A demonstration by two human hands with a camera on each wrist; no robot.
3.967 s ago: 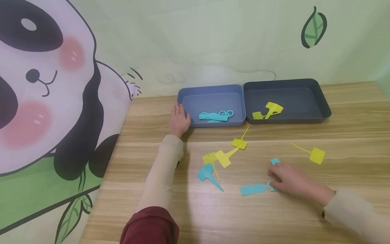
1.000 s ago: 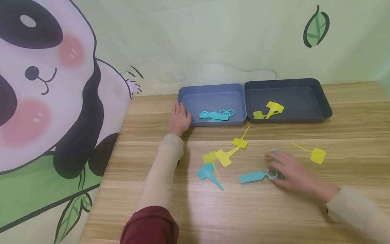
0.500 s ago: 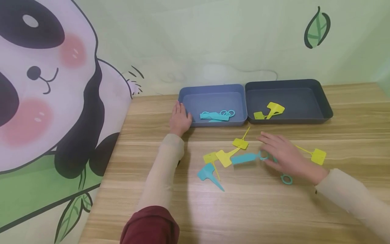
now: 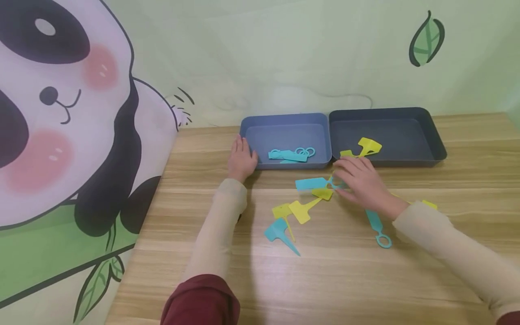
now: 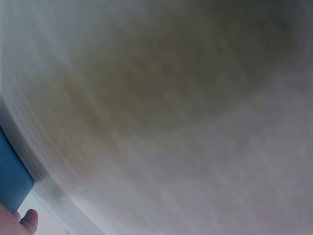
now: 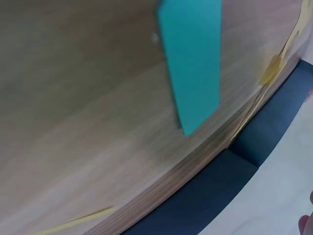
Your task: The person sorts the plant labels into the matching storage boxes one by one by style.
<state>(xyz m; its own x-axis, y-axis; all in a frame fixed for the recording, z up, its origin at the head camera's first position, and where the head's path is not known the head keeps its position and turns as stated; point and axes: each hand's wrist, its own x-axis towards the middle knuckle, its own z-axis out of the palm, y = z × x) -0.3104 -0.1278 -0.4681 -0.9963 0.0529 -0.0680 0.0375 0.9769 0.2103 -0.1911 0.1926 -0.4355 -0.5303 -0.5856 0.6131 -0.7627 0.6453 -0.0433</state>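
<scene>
My right hand (image 4: 361, 183) pinches a turquoise ring-ended tag (image 4: 310, 183) by its ring, over the table just in front of the trays. A second turquoise ring-ended tag (image 4: 374, 221) lies on the wood below the right forearm; in the right wrist view a turquoise tag (image 6: 193, 68) lies across the middle. My left hand (image 4: 242, 159) rests against the left wall of the blue tray (image 4: 292, 165), fingers straight. Several turquoise tags (image 4: 289, 155) lie in that tray. Yellow T-shaped tags (image 4: 369, 146) are in the dark tray (image 4: 406, 161) beside it.
On the table (image 4: 325, 289) lie a yellow T-shaped tag (image 4: 300, 211), other yellow tags (image 4: 281, 210) and a turquoise T-shaped tag (image 4: 277, 230). Another yellow tag (image 4: 429, 204) is mostly hidden by the right sleeve. A panda-printed cloth (image 4: 260, 54) hangs behind the trays.
My right hand has lifted one turquoise ring-ended tag and carried it up and left toward the trays. The second ring-ended tag stays on the table. My left hand keeps its place.
</scene>
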